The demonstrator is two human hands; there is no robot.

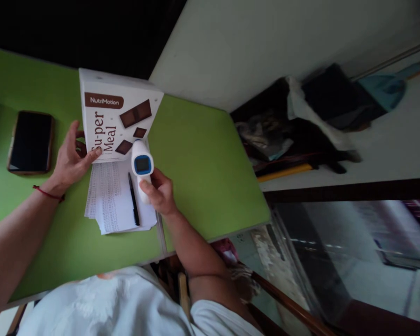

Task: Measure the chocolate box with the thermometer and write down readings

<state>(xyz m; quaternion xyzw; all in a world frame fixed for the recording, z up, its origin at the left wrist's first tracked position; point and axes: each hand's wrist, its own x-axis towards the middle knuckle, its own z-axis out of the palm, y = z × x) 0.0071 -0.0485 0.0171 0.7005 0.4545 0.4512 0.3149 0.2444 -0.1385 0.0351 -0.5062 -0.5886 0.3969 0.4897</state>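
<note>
1. White handheld device (146, 182), at the box's (107, 88) five o'clock; right hand (161, 192) curled round its handle; best leave its screen (143, 164) uncovered.
2. Box, eleven o'clock from it; left hand (72, 161) grips its lower-left edge; steadiness helps.
3. Pen (133, 199), at seven; avoid nudging it.

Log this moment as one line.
left hand: holding white box | right hand: gripping white handheld device | pen: on papers | phone: on green table

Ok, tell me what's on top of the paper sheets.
A black pen lies on the paper sheets. The box and the handheld device in the right hand hide parts of them; what's there can't be seen.
</note>
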